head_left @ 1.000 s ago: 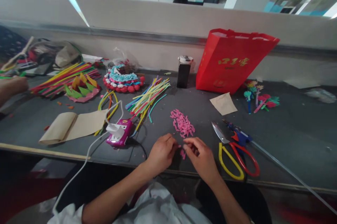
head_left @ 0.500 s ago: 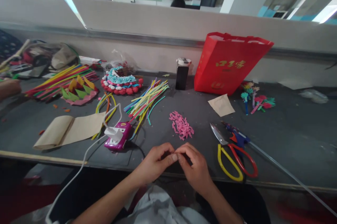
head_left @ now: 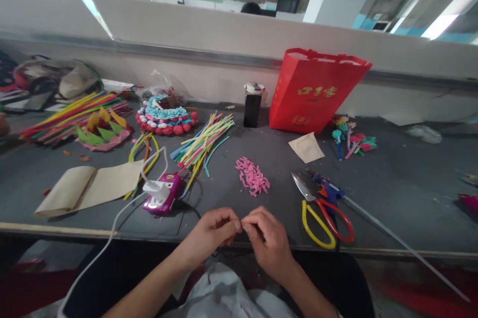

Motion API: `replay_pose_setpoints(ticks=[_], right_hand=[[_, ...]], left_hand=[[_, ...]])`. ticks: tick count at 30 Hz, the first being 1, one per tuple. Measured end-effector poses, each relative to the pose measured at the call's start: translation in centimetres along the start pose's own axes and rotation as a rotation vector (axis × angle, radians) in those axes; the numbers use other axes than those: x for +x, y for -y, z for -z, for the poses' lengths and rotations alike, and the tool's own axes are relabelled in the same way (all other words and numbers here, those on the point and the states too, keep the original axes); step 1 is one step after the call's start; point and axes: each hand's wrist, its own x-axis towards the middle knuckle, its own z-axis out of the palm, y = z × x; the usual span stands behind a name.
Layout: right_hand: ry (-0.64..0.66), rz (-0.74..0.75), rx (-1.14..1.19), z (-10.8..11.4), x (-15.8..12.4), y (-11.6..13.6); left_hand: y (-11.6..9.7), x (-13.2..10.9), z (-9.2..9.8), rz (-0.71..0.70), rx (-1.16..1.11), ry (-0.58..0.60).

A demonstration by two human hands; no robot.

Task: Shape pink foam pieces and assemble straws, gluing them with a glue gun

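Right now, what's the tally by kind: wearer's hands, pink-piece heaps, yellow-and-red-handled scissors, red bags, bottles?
Wearer's hands, left hand and right hand: 2
Heap of pink pieces: 1
Scissors: 1
Red bag: 1
Bottle: 1
Total: 6

The pink pieces [head_left: 253,176] are small, slim slivers, many of them tapering toward the ends, all much the same bright pink. They lie in 1 loose heap on the dark tabletop [head_left: 392,183] – flat or slightly tilted, pointing every which way, overlapping thickly in the middle. The heap runs longer than wide – slanting toward the lower right, with ragged edges.
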Motion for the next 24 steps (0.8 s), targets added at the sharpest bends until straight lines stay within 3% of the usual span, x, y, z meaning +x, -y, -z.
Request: replay_pose_setpoints(ticks=[4, 6, 10, 13, 14, 17, 20, 24], right_hand=[[0.019, 0.003, -0.045, 0.0, 0.4, 0.3], [-0.039, 0.002, -0.088, 1.1, 0.8, 0.1], [-0.438, -0.092, -0.368, 6.7, 0.7, -1.9], [-0.665, -0.287, -0.628, 12.3, -0.4, -4.8], [-0.667, -0.385, -0.658, 13.9, -0.8, -5.9], [-0.425, -0.651, -0.545, 17.0, -2.0, -8.6], [-0.322, -0.796, -0.428, 17.7, -2.5, -10.4], [-0.319, -0.879, -0.289, 17.4, -2.7, -12.2]], left_hand=[[-0.3, -0.3, -0.2, -0.088, 0.057, -0.08], [-0.3, -0.2, 0.0, -0.106, 0.089, -0.15], [0.0, 0.6, 1.4, -0.171, 0.173, -0.359], [0.5, 1.7, 2.3, -0.231, 0.284, -0.436], [0.7, 2.1, 2.4, -0.237, 0.308, -0.445], [1.1, 3.1, 2.2, -0.231, 0.313, -0.449], [1.3, 3.6, 1.6, -0.218, 0.27, -0.433], [1.6, 3.6, 1.4, -0.209, 0.243, -0.414]])
